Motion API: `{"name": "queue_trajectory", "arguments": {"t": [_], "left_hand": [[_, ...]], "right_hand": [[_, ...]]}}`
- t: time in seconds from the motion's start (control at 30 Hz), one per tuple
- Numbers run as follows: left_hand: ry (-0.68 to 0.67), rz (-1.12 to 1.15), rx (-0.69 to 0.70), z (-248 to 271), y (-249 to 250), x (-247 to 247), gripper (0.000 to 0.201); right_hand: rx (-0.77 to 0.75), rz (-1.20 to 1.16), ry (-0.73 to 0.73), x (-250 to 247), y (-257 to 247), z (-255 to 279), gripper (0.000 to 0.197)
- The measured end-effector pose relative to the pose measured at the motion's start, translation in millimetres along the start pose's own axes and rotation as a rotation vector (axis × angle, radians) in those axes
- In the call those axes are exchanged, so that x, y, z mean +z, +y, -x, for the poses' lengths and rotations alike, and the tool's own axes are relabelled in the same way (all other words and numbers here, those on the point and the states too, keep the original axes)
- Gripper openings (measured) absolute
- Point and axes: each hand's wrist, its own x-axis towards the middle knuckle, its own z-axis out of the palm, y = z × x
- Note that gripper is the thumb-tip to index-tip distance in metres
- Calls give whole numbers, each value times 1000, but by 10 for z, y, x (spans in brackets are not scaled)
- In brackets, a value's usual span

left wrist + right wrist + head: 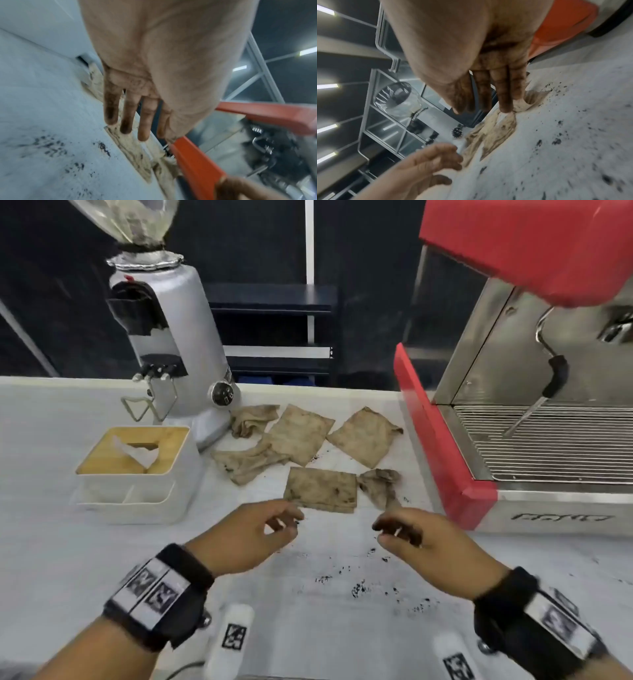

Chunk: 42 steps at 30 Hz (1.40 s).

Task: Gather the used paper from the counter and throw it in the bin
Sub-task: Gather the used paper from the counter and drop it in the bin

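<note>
Several stained brown used papers lie on the white counter (51,542) between the grinder and the espresso machine. Nearest me are a flat folded paper (320,489) and a crumpled paper (380,484) to its right. My left hand (289,523) hovers just in front of the flat paper's near left corner, fingers relaxed and holding nothing. My right hand (383,531) hovers in front of the crumpled paper, also empty. In the left wrist view the left hand (135,121) has straight, dirty fingers above the flat paper (130,147). In the right wrist view the right hand (488,100) reaches over the crumpled paper (494,129). No bin is in view.
A silver coffee grinder (171,344) stands at the back left with a white tissue box (137,474) in front of it. The red and steel espresso machine (445,446) borders the papers on the right. Dark coffee grounds (359,587) are scattered on the counter near me.
</note>
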Motion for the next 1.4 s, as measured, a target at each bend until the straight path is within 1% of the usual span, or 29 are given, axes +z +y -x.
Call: {"name": "queue_trajectory", "arguments": {"t": [0.03,0.07,0.17,0.23,0.37,0.43,0.53,0.6,0.7,0.77,0.8,0.9,0.97,1.03,1.1,1.17,1.23,1.3,1.37,1.4], "left_hand": [[47,-62,23,-170,-23,32,26],[73,-152,32,-310,-24,48,35],[60,-335,73,-770,-106,171,52],[38,-426,44,-969,-137,257,58],[7,-611,7,-1221,-154,386,61],[15,-632,4,-1286,-189,424,55],[126,-552,84,-1360,-249,395,35],[156,-462,135,-1387,-268,352,22],[193,-376,159,-1369,-302,263,15],[268,-293,190,-1312,-333,162,16],[307,-247,214,-1278,-358,102,20],[372,-143,223,-1149,-430,-110,43],[440,-163,182,-1088,-527,-270,49],[514,-192,92,-1053,-636,-430,42],[537,-221,-42,-1046,-714,-550,38],[528,-303,-207,-1066,-770,-627,46],[487,-453,-318,-1119,-820,-642,53],[397,-544,-380,-1176,-880,-618,60],[299,-563,-430,-1215,-918,-566,59],[284,-569,-440,-1226,-934,-541,56]], "right_hand": [[-33,63,69,11,28,-117,11],[-28,134,130,11,26,-209,14],[-34,179,251,53,131,-498,22],[-28,181,313,96,201,-629,30],[68,286,293,141,262,-857,43],[122,327,246,150,279,-950,48],[206,382,139,142,344,-1084,52],[273,415,65,142,390,-1164,54],[313,460,-4,146,440,-1264,54],[306,490,-5,129,426,-1315,52],[297,490,8,111,413,-1338,51],[285,426,56,75,348,-1379,48],[261,355,120,81,310,-1399,41],[232,280,193,102,266,-1432,33],[229,165,246,119,207,-1475,30],[225,68,259,146,165,-1531,30],[211,28,254,179,149,-1576,32],[200,39,237,207,147,-1628,44],[196,84,251,213,139,-1675,52],[190,112,270,209,131,-1694,53]]}}
